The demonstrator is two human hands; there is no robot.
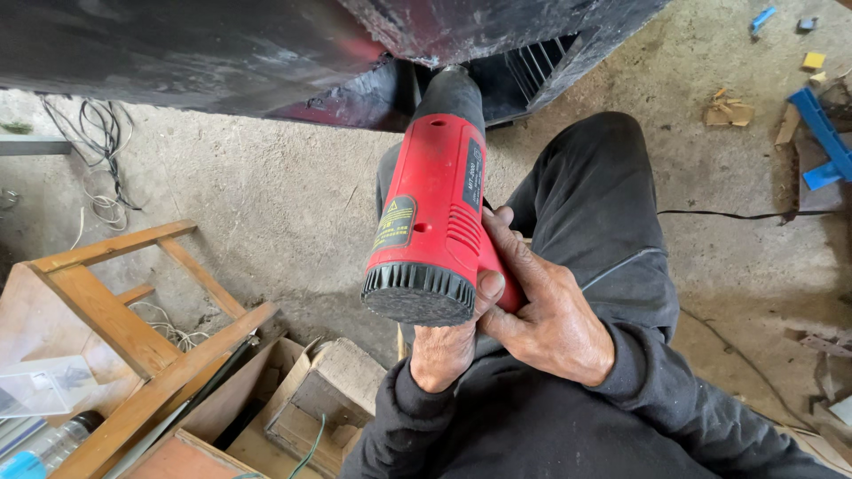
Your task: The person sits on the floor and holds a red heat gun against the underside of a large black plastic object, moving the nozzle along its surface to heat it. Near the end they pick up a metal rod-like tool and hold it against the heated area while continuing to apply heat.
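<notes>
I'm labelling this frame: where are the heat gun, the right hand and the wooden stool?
heat gun [430,208], head view, red body.
right hand [550,310], head view, back of hand.
wooden stool [106,310], head view, top rail.

Bare concrete floor [266,186] all round, pretty dusty. Tangle of white and black wires [102,142] lying at upper left. Wooden stool frame [115,310] on the left, with a clear plastic bottle [44,448] just beside it at the bottom corner. Small wooden box [328,399] near the bottom middle. Blue plastic piece [825,137] and cardboard scraps [728,111] off at the upper right.
</notes>
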